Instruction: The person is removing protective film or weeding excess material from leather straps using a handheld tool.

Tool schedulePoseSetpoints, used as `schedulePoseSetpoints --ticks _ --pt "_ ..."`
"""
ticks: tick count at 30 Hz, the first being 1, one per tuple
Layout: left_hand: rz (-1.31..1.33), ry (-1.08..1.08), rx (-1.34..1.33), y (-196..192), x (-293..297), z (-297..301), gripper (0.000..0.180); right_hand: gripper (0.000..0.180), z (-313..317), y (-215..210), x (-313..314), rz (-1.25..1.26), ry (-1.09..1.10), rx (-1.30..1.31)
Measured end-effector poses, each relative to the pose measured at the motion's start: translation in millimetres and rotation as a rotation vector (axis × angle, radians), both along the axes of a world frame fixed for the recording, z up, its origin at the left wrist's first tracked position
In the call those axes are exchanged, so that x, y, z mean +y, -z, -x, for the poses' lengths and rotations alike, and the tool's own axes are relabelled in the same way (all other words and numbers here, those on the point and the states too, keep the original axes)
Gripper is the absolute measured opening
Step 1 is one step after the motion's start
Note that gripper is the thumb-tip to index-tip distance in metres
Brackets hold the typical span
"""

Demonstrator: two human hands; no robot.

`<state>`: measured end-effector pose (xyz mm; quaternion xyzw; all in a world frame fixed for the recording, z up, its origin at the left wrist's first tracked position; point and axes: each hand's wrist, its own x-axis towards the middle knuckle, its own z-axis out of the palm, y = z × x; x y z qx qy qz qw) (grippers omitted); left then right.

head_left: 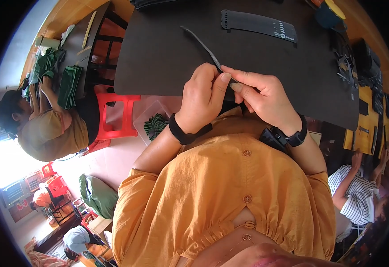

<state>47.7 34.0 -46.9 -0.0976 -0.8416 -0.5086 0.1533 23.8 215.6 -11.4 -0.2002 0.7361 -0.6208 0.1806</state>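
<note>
Head view first, biggest thing?

— Black mat (168, 58), covering the worktable. Every place here is taken from it.

— And on it?

— Flat black punched piece (259, 25) near the mat's far edge. Then a thin dark strap (200, 42), running from mid-mat to the near edge.

— Who holds the strap?

— Both hands, at the mat's near edge. Left hand (201, 98) and right hand (268, 100) are pressed together, thumbs and forefingers pinching the strap's near end.

— Risk?

— Likely slipping: the pinch covers only the tip, so the long free length could twist or drag across the mat and pull loose.
</note>
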Motion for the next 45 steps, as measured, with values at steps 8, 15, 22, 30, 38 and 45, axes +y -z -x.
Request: schedulePoseSetpoints --ticks 8,15,22,30,38,45 --pt "0.013 0.057 0.026 3 -3 1 0.025 0.042 -3 6 -7 0.030 0.037 0.071" --pt "-0.033 0.084 0.002 7 -3 3 0.024 0.041 -1 9 -5 0.077 0.013 -0.101" --pt "0.014 0.055 0.022 7 -1 4 0.024 0.041 -2 7 -6 0.070 0.009 -0.098" --pt "0.001 0.042 0.227 8 -3 6 0.021 0.041 -5 6 -12 0.058 0.039 0.084" --pt "-0.041 -0.056 0.352 -1 -2 6 0.011 0.033 -5 1 -16 0.176 -0.001 -0.104" --pt "-0.067 -0.068 0.364 8 -9 8 0.012 0.032 1 -7 -16 0.293 -0.082 -0.379"
